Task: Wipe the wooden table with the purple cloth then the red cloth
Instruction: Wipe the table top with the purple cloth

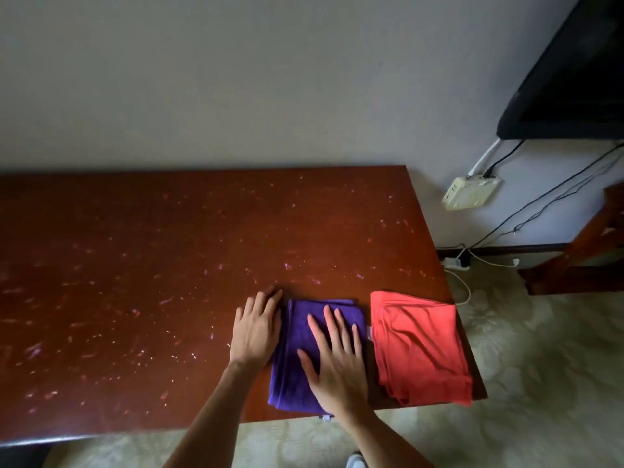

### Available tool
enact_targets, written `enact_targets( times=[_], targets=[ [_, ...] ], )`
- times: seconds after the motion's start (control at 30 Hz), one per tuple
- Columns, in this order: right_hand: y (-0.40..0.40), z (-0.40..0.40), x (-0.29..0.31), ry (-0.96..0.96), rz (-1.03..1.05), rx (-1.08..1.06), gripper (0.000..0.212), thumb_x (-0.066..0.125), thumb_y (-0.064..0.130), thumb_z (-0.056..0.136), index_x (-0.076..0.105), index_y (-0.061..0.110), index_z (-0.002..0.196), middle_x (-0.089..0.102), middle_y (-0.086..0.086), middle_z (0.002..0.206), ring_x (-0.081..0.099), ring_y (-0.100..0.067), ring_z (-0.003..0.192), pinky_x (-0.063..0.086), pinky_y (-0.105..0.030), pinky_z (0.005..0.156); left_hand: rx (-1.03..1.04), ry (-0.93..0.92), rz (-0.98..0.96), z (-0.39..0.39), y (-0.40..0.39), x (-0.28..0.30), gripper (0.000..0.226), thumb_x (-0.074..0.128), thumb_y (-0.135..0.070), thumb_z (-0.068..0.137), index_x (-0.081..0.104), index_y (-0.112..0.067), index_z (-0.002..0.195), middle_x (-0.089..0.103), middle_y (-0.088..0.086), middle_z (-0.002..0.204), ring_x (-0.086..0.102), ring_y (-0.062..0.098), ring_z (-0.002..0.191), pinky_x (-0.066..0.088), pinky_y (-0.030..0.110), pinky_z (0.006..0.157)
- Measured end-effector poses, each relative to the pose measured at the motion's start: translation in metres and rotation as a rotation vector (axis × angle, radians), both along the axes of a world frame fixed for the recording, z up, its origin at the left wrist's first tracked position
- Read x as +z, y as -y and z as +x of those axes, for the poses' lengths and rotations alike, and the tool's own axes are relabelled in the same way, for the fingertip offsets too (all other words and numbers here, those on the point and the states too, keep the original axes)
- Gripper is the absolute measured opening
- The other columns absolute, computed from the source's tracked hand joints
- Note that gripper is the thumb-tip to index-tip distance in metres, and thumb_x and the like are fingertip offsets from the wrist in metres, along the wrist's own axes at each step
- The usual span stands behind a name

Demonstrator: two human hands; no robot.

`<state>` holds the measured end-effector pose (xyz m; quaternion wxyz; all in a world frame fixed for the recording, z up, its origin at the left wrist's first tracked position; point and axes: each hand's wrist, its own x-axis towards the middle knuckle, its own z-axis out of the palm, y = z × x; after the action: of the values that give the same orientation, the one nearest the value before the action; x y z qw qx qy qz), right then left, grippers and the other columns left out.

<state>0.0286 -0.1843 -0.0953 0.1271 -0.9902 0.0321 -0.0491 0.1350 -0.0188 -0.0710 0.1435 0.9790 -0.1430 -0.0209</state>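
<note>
Hands on the table, both of them down near the front edge at the right end. Right hand (332, 354) lies flat on the purple cloth (292, 366), fingers straight and spread, palm pressing the fabric, nothing curled around it. Left hand (258, 327) sits just beside that cloth's left edge, fingers straight and close together, tips on the bare wood, heel touching or just overlapping the cloth's edge; which one, hard to tell. Purple cloth is folded into a long rectangle, its near end hanging slightly over the front edge of the wooden table (135, 265). Red cloth (420, 346), folded too and a bit rumpled, lies just beside it to the right, a thin strip of wood between them, filling the front right corner, with no hand on it. Tabletop is dark reddish brown, dotted all over with pale flecks and smears. Past the right edge, a pale patterned carpet (526, 383), a white wall box (471, 192) with black cables, and a power strip (456, 262) by the skirting.
</note>
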Motion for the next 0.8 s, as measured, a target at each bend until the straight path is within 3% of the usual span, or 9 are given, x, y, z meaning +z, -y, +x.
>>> enact_targets(
  times=[0.3,0.57,0.7,0.8],
  targets=[
    [0.016,0.04,0.005,0.008,-0.017,0.069,0.067,0.042,0.062,0.103,0.032,0.033,0.163,0.025,-0.002,0.173,0.017,-0.02,0.161,0.019,-0.05,0.128,0.055,-0.02,-0.147,-0.002,0.007,-0.007,0.049,0.035,-0.035,0.097,0.041,-0.029,0.145,0.045,-0.006,0.144,0.049,0.019,0.115,0.035,0.04,0.099],
    [0.054,0.173,0.005,0.004,-0.069,0.247,0.068,0.033,0.066,0.103,0.031,0.035,0.164,0.023,0.0,0.174,0.018,-0.019,0.161,0.016,-0.049,0.13,0.089,0.033,-0.136,-0.002,0.009,-0.012,0.052,0.029,-0.043,0.102,0.034,-0.026,0.151,0.046,-0.007,0.143,0.045,0.013,0.126,0.034,0.035,0.107],
    [0.071,0.242,0.008,-0.002,-0.084,0.254,0.073,0.028,0.072,0.099,0.033,0.037,0.163,0.024,0.001,0.173,0.019,-0.019,0.16,0.019,-0.05,0.129,0.109,0.045,-0.07,-0.003,0.02,-0.016,0.057,0.038,-0.044,0.096,0.043,-0.02,0.148,0.053,-0.002,0.143,0.052,0.017,0.123,0.034,0.036,0.101],
    [0.085,0.296,0.01,-0.01,-0.082,0.249,0.084,0.025,0.082,0.092,0.034,0.037,0.162,0.026,0.001,0.173,0.02,-0.019,0.16,0.016,-0.047,0.129,0.201,0.051,-0.062,-0.002,0.04,-0.02,0.058,0.041,-0.045,0.089,0.056,-0.021,0.139,0.062,0.003,0.135,0.061,0.022,0.118,0.044,0.04,0.093]
  ],
)
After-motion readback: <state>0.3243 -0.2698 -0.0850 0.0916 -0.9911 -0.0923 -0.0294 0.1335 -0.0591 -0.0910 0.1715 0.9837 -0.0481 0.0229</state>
